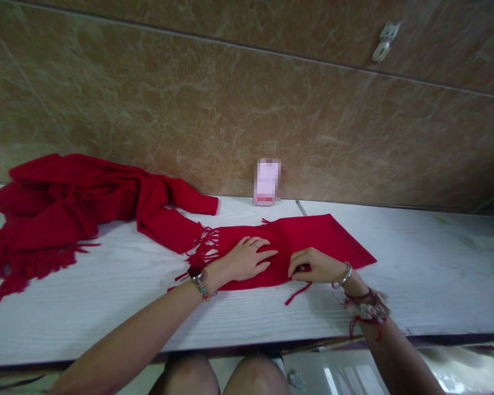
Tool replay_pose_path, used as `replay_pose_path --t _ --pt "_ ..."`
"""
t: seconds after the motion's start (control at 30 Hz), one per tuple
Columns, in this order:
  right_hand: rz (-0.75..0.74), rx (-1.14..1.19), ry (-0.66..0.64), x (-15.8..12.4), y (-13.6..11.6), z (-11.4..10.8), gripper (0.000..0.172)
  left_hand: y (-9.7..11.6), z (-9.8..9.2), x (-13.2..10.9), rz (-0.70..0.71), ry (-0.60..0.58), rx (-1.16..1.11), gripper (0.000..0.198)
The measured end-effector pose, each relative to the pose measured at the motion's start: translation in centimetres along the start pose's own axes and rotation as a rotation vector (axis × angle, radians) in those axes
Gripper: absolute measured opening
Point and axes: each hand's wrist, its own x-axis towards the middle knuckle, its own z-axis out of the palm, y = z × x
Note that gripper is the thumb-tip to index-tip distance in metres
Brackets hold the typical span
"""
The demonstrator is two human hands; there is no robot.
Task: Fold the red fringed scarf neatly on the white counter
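Note:
A folded red scarf (pixel 313 238) with fringe lies flat on the white table (pixel 107 307) in front of me. My left hand (pixel 247 258) rests flat on its left part, fingers stretched out, pressing the cloth near the fringe. My right hand (pixel 313 266) is beside it on the scarf's front edge, fingers curled in a pinch on the cloth. I wear a beaded bracelet on the left wrist, and a silver bangle with red strings on the right.
A heap of red fringed scarves (pixel 57 208) lies at the table's left and reaches toward the folded one. A small pink box (pixel 267 182) stands against the brown marble wall (pixel 230 99). My knees show below the table's front edge.

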Motion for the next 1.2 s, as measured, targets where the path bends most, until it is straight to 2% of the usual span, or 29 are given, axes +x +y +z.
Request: replay_pose_path --t 0.1,0.23,0.33,0.4,0.47,0.53,0.6,0.7,0.83,0.93,1.03,1.1,1.2 --pt "0.000 0.009 0.002 0.0 0.0 0.0 0.017 -1.0 0.2 0.1 -0.206 -0.043 0.024 0.044" --pt "-0.002 0.013 -0.001 0.0 0.0 -0.1 0.019 -2.4 0.2 -0.1 -0.504 -0.044 0.085 0.049" --pt "-0.006 0.013 -0.001 0.0 -0.1 -0.3 0.018 -2.4 0.1 -0.4 -0.644 -0.016 0.122 0.051" --pt "-0.002 0.010 -0.005 0.1 -0.3 -0.3 0.018 -2.0 0.1 -0.5 -0.599 0.020 0.139 0.049" --pt "0.003 0.012 -0.012 0.1 -0.4 -0.3 0.019 -1.4 0.0 -0.6 -0.436 0.029 0.118 0.048" --pt "0.004 0.012 -0.016 0.1 -0.4 -0.3 0.019 -0.9 -0.1 -0.7 -0.288 -0.027 0.056 0.049" --pt "0.002 0.007 -0.011 0.1 -0.3 -0.2 0.020 -0.7 -0.2 -0.7 -0.247 -0.113 -0.008 0.053" --pt "-0.012 0.012 -0.017 0.0 -0.1 -0.1 0.021 -0.6 -0.4 -0.8 -0.297 -0.200 -0.059 0.060" --pt "-0.014 0.018 0.024 0.1 0.0 -0.1 0.026 -0.6 -0.7 -0.8 -0.331 -0.217 -0.073 0.063" --pt "0.060 -0.059 0.199 0.5 0.1 -0.2 0.029 -0.5 -0.7 -0.8 -0.383 -0.195 -0.053 0.069" --pt "0.147 -0.250 0.360 1.8 0.3 -0.2 0.030 -0.3 -0.5 -0.9 -0.449 -0.187 -0.038 0.079" --pt "0.210 -0.400 0.365 3.1 0.4 0.1 0.036 -0.3 -0.4 -0.9 -0.475 -0.179 -0.031 0.083" --pt "0.318 -0.580 0.267 5.3 0.6 0.8 0.045 -0.4 0.0 -0.9 -0.502 -0.146 -0.016 0.087"
